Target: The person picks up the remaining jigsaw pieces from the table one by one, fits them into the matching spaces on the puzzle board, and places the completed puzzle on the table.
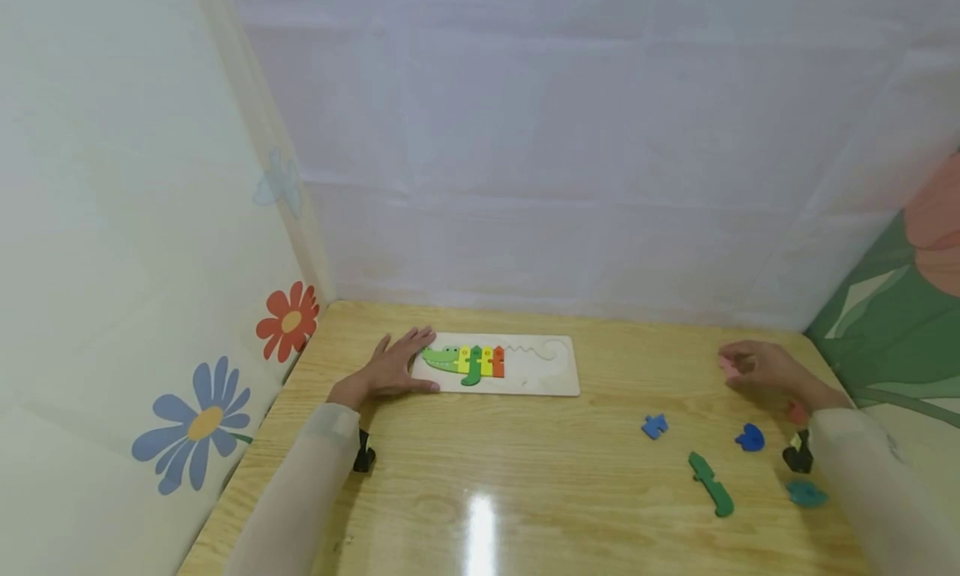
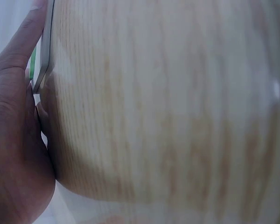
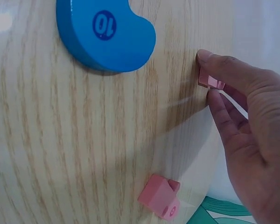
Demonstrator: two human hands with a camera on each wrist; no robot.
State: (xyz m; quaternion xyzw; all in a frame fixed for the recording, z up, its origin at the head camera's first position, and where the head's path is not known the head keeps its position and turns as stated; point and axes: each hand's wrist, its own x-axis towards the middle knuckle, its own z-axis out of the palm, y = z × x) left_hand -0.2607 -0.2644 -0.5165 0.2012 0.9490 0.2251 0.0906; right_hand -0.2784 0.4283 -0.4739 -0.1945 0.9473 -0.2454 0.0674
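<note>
A pale wooden puzzle board lies on the table, with a crocodile's green head and several coloured body pieces in its left part. My left hand rests at the board's left end, fingers spread at the far corner and thumb along the near edge; the thumb side of the left hand shows in the left wrist view. Over at the right, my right hand pinches a small pink puzzle piece between thumb and fingers, at the tabletop. The piece is partly hidden by the fingers.
Near the right hand lie a blue tail piece marked 10 and another pink piece. Further about are a blue piece, a long green piece and a teal piece. A white cloth wall stands behind the table.
</note>
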